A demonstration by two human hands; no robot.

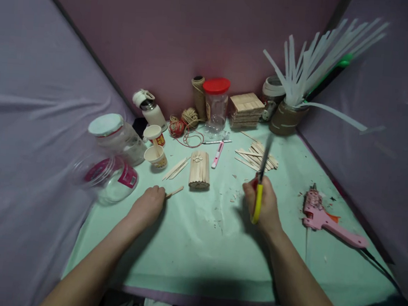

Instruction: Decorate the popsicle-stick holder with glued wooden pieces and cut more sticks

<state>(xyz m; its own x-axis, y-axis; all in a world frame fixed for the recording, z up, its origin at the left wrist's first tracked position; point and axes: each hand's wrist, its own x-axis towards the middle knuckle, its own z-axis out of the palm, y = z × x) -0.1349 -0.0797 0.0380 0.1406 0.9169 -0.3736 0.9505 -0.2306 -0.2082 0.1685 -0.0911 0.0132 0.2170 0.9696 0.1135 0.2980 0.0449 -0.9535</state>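
Note:
My right hand is closed round a pair of scissors with a yellow handle, the blurred blades pointing up and away. Over on the left, my left hand grips a thin wooden craft stick, whose far end sticks out to the right. Between the hands, a little farther back, stands a small piece covered in wooden sticks with a flower shape on its upper part. A few loose sticks lie beside it on the left, and small wood scraps are scattered near my right hand.
A pink glue gun with a cord lies at the right. A pile of sticks and a pink cutter are behind. Jars, paper cups, twine, a red-lidded jar and a pot of white glue sticks line the back and left.

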